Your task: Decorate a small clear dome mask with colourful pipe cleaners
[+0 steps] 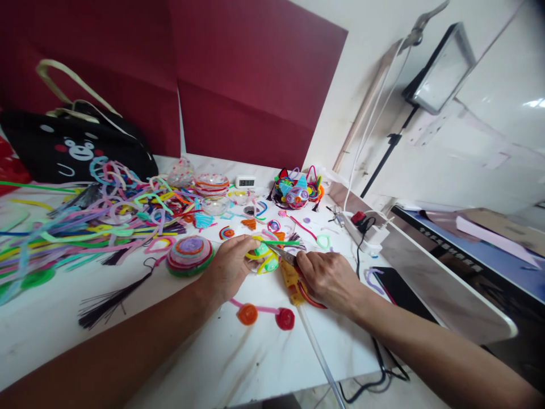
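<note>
My left hand [232, 262] pinches a bright green pipe cleaner [290, 243] that sticks out to the right. Just beneath it is a rounded piece wound in yellow and green pipe cleaner [268, 263]; whether my fingers hold that too is unclear. My right hand [330, 278] grips scissors [284, 255] with orange-red handles, their blades pointing left at the green strip. Under the scissors lies a yellow glue gun [292, 282], a clear glue stick [315, 335] running from its back. Left of my left hand sits a coiled, striped pipe-cleaner dome [189, 255].
Loose pipe cleaners [123, 216] pile up at the left, before a black bag [76, 145]. Finished colourful ornaments [297, 190] and a small digital clock [246, 182] stand at the back. A power strip [361, 230] and a dark phone [404, 292] are at the right.
</note>
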The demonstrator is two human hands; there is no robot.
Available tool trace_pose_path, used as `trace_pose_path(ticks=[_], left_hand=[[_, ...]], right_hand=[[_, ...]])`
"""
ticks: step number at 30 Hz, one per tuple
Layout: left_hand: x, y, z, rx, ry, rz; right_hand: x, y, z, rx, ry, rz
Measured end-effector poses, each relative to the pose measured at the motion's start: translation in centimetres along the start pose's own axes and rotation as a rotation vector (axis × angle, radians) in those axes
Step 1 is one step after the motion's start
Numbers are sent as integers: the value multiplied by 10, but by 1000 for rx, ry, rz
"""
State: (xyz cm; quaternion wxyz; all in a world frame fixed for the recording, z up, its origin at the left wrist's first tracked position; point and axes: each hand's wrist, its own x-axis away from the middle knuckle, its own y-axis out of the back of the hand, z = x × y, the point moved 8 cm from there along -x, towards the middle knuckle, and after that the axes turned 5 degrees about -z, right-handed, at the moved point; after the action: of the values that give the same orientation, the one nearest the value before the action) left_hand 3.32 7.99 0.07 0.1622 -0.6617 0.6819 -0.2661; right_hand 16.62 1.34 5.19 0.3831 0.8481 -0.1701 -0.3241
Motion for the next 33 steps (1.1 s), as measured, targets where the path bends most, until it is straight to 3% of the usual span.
trace_pose_path(ticks=[8, 16, 21, 33], left_hand=[[-1, 1, 1, 7, 19, -11], [-3, 1, -2, -16, -9, 2], [0, 0, -1, -33, 4, 13], [1, -4, 2, -32, 23, 49]], right_hand=[[1, -7, -1, -45, -27, 31], [2, -8, -7, -176, -166, 180], [0, -5, -7, -220, -226, 165], [1, -12, -7, -181, -150, 165]])
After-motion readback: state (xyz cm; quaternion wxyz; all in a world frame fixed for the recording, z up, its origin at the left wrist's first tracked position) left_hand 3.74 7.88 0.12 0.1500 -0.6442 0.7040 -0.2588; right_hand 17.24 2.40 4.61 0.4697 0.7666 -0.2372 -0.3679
